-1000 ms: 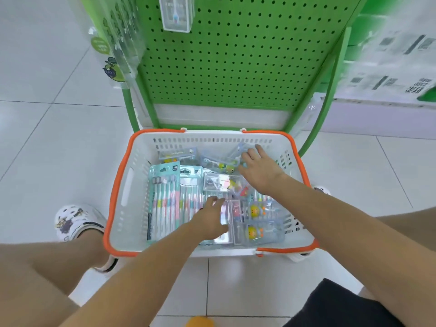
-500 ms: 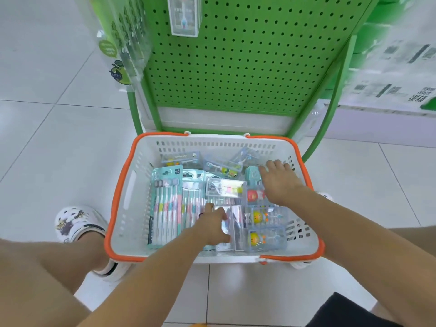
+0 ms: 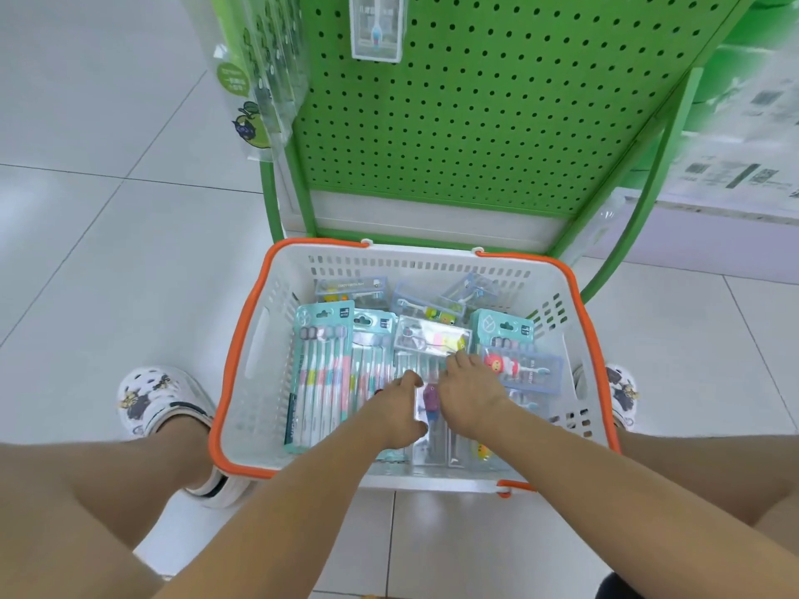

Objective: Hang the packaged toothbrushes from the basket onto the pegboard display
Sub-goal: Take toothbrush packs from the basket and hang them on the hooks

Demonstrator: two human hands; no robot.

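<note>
**Head view: both hands working on one clear toothbrush pack in the basket**

The head view is showing a clear toothbrush pack (image 3: 429, 404) lying lengthwise among the others in the basket (image 3: 259, 339), and both hands are meeting over it. The left hand (image 3: 400, 408) is curling around the pack's left edge, fingers bent over it; the right hand (image 3: 471, 393) is resting on its right side, fingers reaching forward and loosely bent, though whether they are pinching the pack or only pressing on it I cannot tell. Probably the two hands are freeing this pack from the pile before lifting it.

Left of the left hand, tall teal multi-packs (image 3: 322, 369) are lying flat. Right of the right hand, a blue-framed pack with a red figure (image 3: 521, 369) is sitting tilted on the heap. Beyond the fingertips, more clear packs (image 3: 430, 337) are crowding the far wall.

Further ahead, the green pegboard (image 3: 497, 114) is standing behind the basket, on the floor, close enough to reach; one hung pack (image 3: 376, 25) is showing at its top, with the rest of the visible board bare.
</note>
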